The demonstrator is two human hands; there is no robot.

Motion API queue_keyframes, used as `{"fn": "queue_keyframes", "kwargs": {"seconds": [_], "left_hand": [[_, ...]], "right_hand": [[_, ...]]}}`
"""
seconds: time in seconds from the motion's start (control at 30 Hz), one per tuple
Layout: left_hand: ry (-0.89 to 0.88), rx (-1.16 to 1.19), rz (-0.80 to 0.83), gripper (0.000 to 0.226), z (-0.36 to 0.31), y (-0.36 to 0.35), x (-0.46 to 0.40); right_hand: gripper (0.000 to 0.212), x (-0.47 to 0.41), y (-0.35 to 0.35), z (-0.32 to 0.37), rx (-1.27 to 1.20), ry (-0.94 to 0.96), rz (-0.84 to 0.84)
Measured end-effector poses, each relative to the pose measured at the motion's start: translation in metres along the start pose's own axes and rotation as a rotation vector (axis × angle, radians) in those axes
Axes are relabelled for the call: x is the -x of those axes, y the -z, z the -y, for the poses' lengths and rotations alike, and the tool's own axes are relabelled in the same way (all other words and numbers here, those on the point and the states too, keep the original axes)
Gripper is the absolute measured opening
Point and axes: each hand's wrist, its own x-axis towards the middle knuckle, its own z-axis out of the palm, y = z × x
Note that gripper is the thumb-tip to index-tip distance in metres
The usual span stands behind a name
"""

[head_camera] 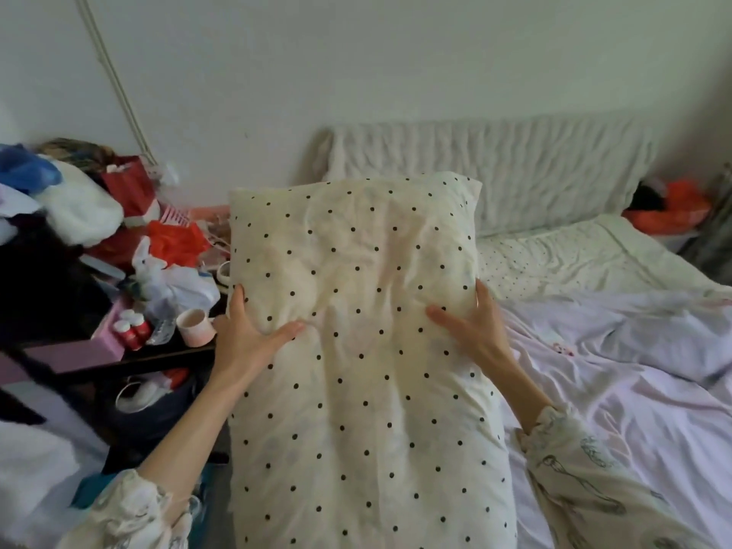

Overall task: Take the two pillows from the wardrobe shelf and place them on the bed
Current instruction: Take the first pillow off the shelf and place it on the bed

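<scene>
Pillow [356,350] in a cream case with small black dots fills the middle of the view, held up lengthwise over the near left part of the bed [633,390], its far end raised toward the wall and its near end running down out of view at the bottom edge. The left hand [245,334] grips the pillow's left edge, fingers curled round behind it and the thumb pressed flat across the front. The right hand [475,330] does the same on the right edge, thumb lying on the dotted cloth and the fingers wrapped round the side. Both forearms reach up from loose pale sleeves with a line-drawn print [594,489].

Beyond the pillow's right corner, a second dotted pillow [554,255] lies flat at the far end of the bed, just in front of a ridged white cushion [515,168] that leans along the wall. A rumpled lilac sheet [614,342] covers the rest of the mattress to the right. At the far right, something orange and black [669,208] sits beside the bed.

To the left stands a dark table [158,356] heaped with clutter: white and blue bundles of cloth [75,200], red bags [130,192], a tied white plastic bag [174,287], red-capped bottles [132,330] and a pale cup [194,322] close to the left wrist.
</scene>
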Motion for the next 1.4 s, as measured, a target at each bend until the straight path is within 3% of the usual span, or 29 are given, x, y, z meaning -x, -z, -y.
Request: {"fn": "queue_keyframes", "kwargs": {"seconds": [0.33, 0.83, 1.1, 1.4], "left_hand": [[-0.107, -0.071, 0.158, 0.132, -0.034, -0.059, -0.2], [-0.164, -0.242, 0.262, 0.117, -0.115, -0.211, -0.485], [-0.247, -0.21, 0.426, 0.112, -0.155, -0.325, -0.584], [-0.297, -0.34, 0.762, 0.113, -0.157, -0.482, -0.679]], "right_hand": [[0.085, -0.156, -0.046, -0.003, -0.058, -0.136, -0.138], [0.083, -0.438, -0.067, -0.023, -0.137, -0.274, -0.251], [0.079, -0.52, -0.051, -0.053, -0.107, -0.373, -0.418], [0.086, -0.596, -0.052, -0.12, -0.085, -0.571, -0.642]]}}
